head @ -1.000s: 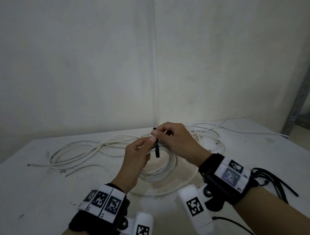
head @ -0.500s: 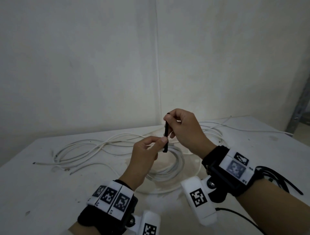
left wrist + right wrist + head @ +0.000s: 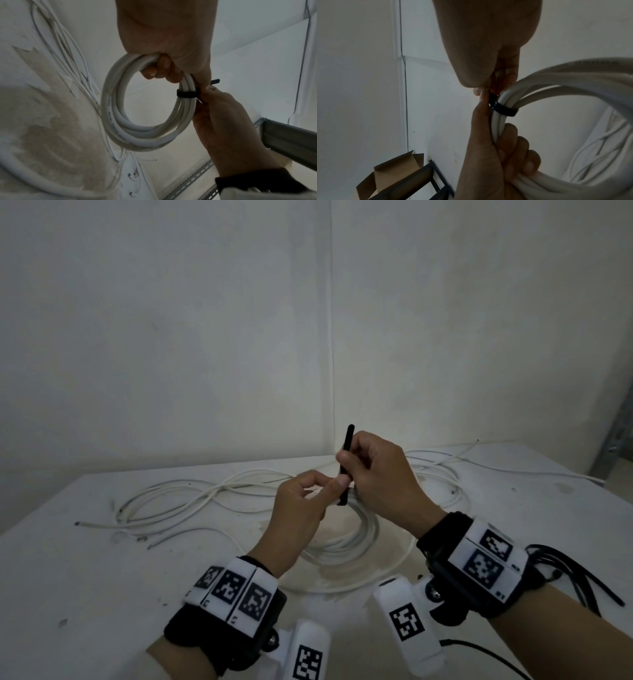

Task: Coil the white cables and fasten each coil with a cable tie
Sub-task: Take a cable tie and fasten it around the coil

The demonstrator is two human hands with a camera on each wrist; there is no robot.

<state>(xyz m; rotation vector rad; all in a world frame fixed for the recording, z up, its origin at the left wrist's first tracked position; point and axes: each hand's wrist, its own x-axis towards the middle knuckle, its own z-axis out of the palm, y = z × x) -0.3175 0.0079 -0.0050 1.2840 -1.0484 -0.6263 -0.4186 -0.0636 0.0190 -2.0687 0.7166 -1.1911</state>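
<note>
One coil (image 3: 145,119) is wound and hangs above the table (image 3: 85,577), gripped in the curled fingers of the left hand (image 3: 301,518). A black tie (image 3: 187,93) already loops round its strands; the right hand (image 3: 376,474) pinches the tie's free end, which points upward, so the cinching looks nearly done but not finished. Loose cables (image 3: 191,498) lie sprawled on the table, uncoiled, and spare ties (image 3: 575,580) wait by the right wrist.

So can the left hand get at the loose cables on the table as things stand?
Probably not yet: the left hand grips the coil and the cable tie, which the right hand pulls. The loose cables lie unobstructed.
</note>
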